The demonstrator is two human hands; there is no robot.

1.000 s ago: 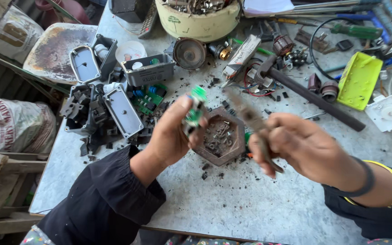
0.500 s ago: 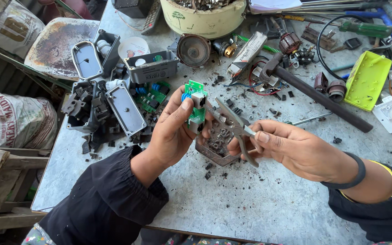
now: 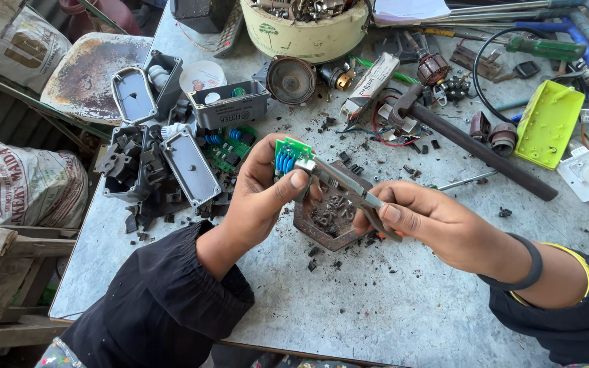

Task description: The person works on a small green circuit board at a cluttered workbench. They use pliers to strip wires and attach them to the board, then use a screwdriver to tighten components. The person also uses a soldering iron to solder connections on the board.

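Head view, only one. L hand [image 3: 257, 197] pinches a small green circuit board [image 3: 288, 155] w/ blue parts on it, thumb across the front, fingers curled behind; board held upright above the bench [image 3: 390, 307], near its middle. R hand [image 3: 431, 221] is closed round the handles of pliers [image 3: 345, 191]; the plier nose sits right at the board's lower edge, touching or biting it, can't tell which part it grips.

Directly under both hands, on the bench: a rusty hexagonal metal dish [image 3: 328, 218] holding small loose bits, black crumbs scattered round it. Toward the bench's left edge: opened grey plastic housings [image 3: 189, 163] and more green boards [image 3: 230, 146]. Along the far edge: cream tub [image 3: 305, 34] full of metal scrap, a round speaker-like part [image 3: 291, 80]. Right side: long-handled hammer [image 3: 472, 146], yellow-green plastic cover [image 3: 548, 125].

Step in hand, as I read it: stripping components off the board w/ the pliers, pieces falling into the dish. Next move prob. calls for a firm squeeze and a twist or pull by the R hand while the L braces the board hard, kept over the dish so the part lands there; a slipping nose could nip the L thumb.
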